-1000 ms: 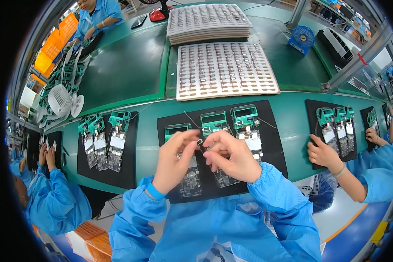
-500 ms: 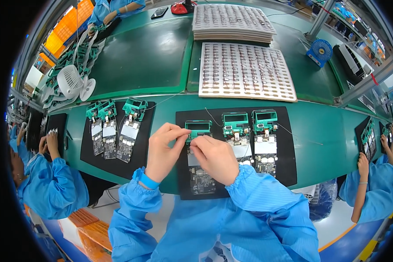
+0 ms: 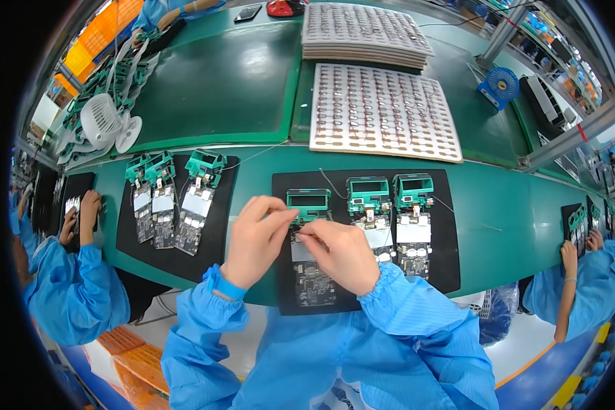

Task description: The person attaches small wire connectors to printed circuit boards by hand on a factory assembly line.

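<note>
My left hand and my right hand meet over the leftmost unit on the black mat in front of me. That unit has a green plastic frame joined to a long circuit board. Thumb and forefinger of my left hand are pinched by the frame's lower left corner. The right one pinches just below the frame, over the board's upper end. Whatever sits between the fingertips is too small or hidden to name. Two similar units with green frames, one in the middle and one at the right, lie alongside.
Left of me, another black mat bears three such units. Behind stands a white tray of small parts, with stacked trays beyond. A white fan and a blue fan flank the bench. Co-workers sit on both sides.
My hands stay pinched at the same unit, with the right fingertips slightly lower and further from the left ones. The whole view has shifted a little.
</note>
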Tool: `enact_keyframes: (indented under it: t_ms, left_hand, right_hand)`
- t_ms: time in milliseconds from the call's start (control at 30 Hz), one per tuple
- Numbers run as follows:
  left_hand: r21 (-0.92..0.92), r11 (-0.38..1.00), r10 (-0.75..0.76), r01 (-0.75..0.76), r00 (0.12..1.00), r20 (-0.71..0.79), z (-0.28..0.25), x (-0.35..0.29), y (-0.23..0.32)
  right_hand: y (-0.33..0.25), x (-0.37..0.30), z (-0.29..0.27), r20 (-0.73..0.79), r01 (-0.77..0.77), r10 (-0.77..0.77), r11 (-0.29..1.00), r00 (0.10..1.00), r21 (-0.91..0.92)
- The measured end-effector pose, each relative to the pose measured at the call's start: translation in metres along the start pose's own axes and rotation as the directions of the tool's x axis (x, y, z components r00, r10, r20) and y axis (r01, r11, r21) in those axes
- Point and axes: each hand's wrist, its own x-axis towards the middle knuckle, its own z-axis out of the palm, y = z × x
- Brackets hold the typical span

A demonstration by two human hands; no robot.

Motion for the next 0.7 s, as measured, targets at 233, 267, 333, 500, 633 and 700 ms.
enact_keyframes:
  t_ms: [233, 267, 333, 500, 633, 700]
  left_hand:
    - [0.280, 0.952, 0.097, -0.125, 0.989, 0.111, -0.008, -0.021, 0.002]
    - [0.270, 0.955, 0.098, -0.124, 0.990, 0.105, -0.005, -0.019, 0.002]
    - [0.251, 0.958, 0.123, -0.138, 0.990, 0.075, -0.002, -0.015, 0.002]
    - [0.260, 0.957, 0.113, -0.129, 0.991, 0.076, -0.002, -0.017, 0.002]
    - [0.156, 0.986, 0.042, -0.057, 0.994, 0.096, -0.007, -0.019, -0.003]
    - [0.189, 0.978, 0.064, -0.093, 0.986, 0.154, -0.009, -0.021, -0.006]
  right_hand:
    - [0.008, -0.012, -0.074, -0.465, -0.095, -0.087, 0.931, 0.881, -0.354]
    - [0.017, -0.016, -0.084, -0.498, -0.132, -0.105, 0.899, 0.861, -0.417]
    - [0.030, -0.020, -0.093, -0.479, -0.153, -0.160, 0.820, 0.863, -0.551]
    - [0.040, -0.015, -0.084, -0.344, -0.090, -0.287, 0.637, 0.894, -0.766]
    - [0.043, -0.001, -0.082, -0.255, -0.119, -0.291, 0.415, 0.922, -0.902]
    - [0.045, 0.001, -0.083, -0.268, -0.075, -0.324, 0.501, 0.907, -0.862]
